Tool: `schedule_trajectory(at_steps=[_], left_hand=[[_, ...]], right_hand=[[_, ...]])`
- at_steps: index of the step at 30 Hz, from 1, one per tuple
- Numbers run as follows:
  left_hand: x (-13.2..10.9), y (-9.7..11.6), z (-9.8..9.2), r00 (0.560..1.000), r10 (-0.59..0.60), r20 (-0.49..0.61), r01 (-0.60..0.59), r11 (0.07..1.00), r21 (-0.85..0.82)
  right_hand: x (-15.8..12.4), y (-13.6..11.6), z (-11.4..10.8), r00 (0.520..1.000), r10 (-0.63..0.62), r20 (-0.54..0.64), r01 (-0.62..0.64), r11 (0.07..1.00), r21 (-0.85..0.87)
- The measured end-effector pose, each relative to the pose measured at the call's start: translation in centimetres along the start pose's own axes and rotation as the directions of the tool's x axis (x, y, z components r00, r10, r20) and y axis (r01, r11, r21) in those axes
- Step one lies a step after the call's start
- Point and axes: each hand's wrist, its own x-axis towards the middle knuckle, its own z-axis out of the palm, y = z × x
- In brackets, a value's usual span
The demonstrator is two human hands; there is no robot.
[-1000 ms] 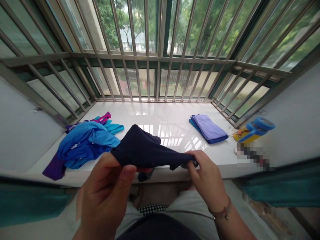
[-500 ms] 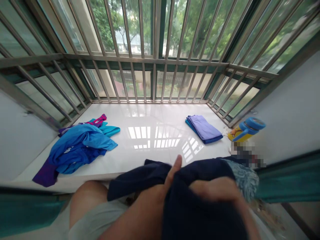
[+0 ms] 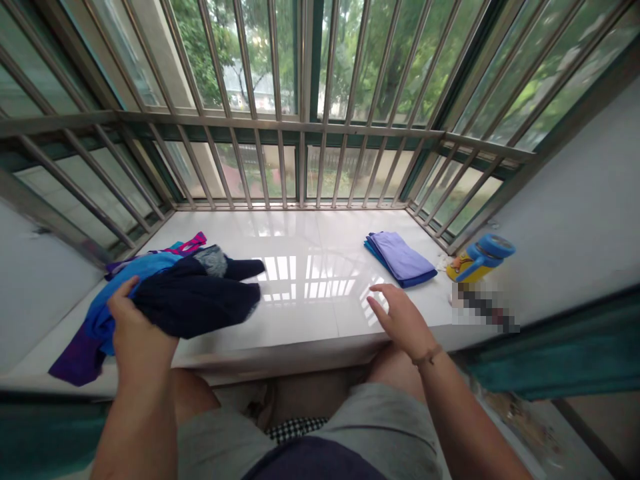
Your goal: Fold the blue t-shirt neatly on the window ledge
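My left hand grips a dark navy garment and holds it over the pile of blue, teal and purple clothes on the left of the white sill. My right hand hovers open above the sill's front edge, fingers stretched out, holding nothing. A folded lilac and blue garment lies on the sill beyond the right hand.
A yellow and blue bottle lies at the sill's right corner by the wall. Metal window bars fence the sill on three sides. My knees in grey shorts sit below the sill edge.
The navy garment went from both hands near my lap to my left hand alone, carried left onto the clothes pile. My right hand let go and opened over the sill.
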Motion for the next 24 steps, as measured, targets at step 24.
schedule_trajectory(at_steps=[24], left_hand=[[-7.1,-11.1,5.5,0.913,-0.053,0.404,-0.318,0.528,0.787]], right_hand=[[4.2,7.6,1.9,0.929,0.276,-0.247,-0.237,0.955,0.177]])
